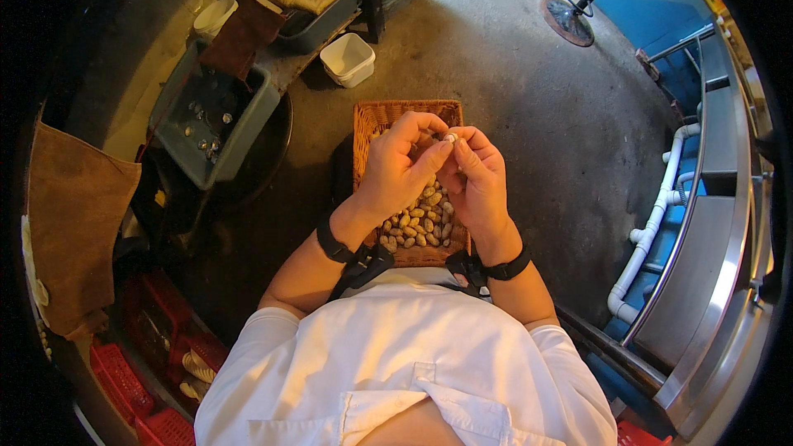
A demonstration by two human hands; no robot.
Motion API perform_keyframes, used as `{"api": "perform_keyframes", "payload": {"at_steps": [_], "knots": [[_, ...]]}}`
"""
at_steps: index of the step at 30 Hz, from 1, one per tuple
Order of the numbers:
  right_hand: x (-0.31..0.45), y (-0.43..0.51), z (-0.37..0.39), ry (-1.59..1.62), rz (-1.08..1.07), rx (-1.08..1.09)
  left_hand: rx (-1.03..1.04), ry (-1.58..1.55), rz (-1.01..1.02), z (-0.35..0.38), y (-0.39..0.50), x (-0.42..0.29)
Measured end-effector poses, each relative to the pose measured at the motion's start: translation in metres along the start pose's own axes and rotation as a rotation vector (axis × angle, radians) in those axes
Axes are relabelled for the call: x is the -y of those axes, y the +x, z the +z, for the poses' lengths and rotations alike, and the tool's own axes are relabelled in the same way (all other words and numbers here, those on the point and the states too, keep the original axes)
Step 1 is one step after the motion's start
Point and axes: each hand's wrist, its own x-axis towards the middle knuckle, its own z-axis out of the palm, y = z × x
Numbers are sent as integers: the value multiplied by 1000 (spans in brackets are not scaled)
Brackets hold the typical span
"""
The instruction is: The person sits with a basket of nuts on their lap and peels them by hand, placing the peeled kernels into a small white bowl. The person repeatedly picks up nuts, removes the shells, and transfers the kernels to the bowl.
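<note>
A brown wicker basket (407,109) lies before me with many unshelled peanuts (414,227) in its near half. Above the basket, my left hand (406,161) and my right hand (477,173) meet at the fingertips. Pinched between them is a small pale peanut (451,137), its whitish side facing up. Whether its shell is split cannot be made out, since the fingers cover most of it. The hands also hide the basket's middle. A black strap with a small device circles each wrist.
At left stand a grey-green plastic tub (248,130) with shiny bits inside, a brown leather-like sheet (80,223) and red plastic crates (118,378). A white square tub (349,59) sits on the concrete floor. Right are white pipes (644,232) and a stainless steel counter (687,285).
</note>
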Motion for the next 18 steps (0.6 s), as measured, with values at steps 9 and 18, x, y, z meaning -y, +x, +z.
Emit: {"api": "perform_keyframes", "payload": {"at_steps": [9,18], "knots": [[17,-13,20,-284,-32,28,-3,289,458,-10,3,-19],[16,-19,27,-358,-37,16,20,301,473,-14,-1,-20]]}}
